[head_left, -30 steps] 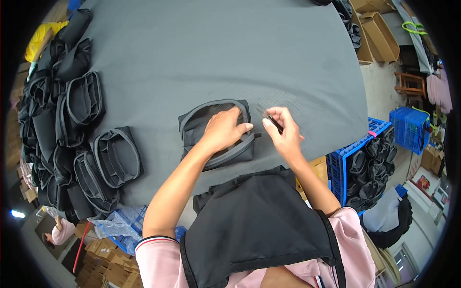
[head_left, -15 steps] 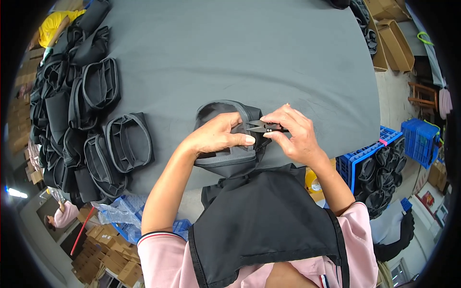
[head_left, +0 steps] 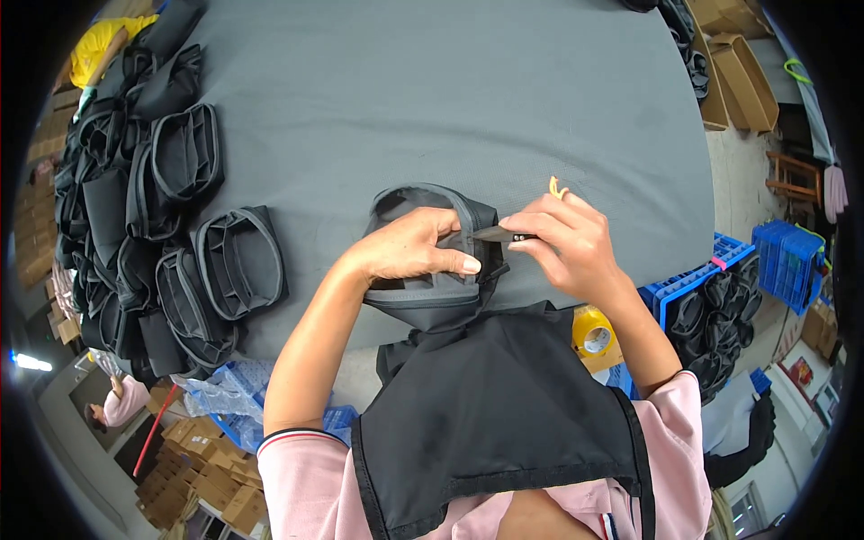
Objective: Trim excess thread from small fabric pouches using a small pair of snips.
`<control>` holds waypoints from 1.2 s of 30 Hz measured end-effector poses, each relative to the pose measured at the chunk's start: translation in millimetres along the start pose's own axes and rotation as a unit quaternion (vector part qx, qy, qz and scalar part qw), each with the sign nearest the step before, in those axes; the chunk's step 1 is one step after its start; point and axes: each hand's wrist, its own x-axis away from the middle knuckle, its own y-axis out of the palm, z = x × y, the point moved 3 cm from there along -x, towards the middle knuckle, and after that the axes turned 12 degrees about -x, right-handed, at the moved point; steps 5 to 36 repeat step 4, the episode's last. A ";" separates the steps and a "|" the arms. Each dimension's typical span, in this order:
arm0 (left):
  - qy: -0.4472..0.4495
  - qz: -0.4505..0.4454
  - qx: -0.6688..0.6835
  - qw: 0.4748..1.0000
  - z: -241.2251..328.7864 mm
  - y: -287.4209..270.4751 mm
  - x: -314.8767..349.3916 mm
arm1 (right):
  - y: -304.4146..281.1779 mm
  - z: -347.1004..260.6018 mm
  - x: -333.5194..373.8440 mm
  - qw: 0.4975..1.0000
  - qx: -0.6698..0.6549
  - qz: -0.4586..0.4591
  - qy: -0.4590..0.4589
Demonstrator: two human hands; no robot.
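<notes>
A small black fabric pouch with a zipped rim stands with its top open at the near edge of the table. My left hand reaches over its opening and pinches the right side of the rim between thumb and fingers. Dark thread snips are in my right hand, blades together and pointing left at that rim. A yellow loop shows by the right hand's fingers. My palm and fingers hide part of the pouch's inside.
Several similar black pouches are heaped along the left of the grey-covered table. A yellow tape roll sits below the right forearm. Blue crates and cardboard boxes stand to the right; a person in yellow is at far left.
The snips' blades have come together, and my right hand has shifted slightly right. The left hand keeps its hold on the rim. More of the tape roll shows.
</notes>
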 end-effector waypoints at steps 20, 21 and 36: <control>0.080 0.014 0.024 0.996 -8.7 2.3 -2.4 | -1.0 -3.4 -2.2 0.999 0.006 -0.026 0.036; 0.080 0.014 0.024 0.996 -8.7 2.3 -2.4 | -1.0 -3.4 -2.2 0.999 0.006 -0.026 0.036; 0.080 0.014 0.024 0.996 -8.7 2.3 -2.4 | -1.0 -3.4 -2.2 0.999 0.006 -0.026 0.036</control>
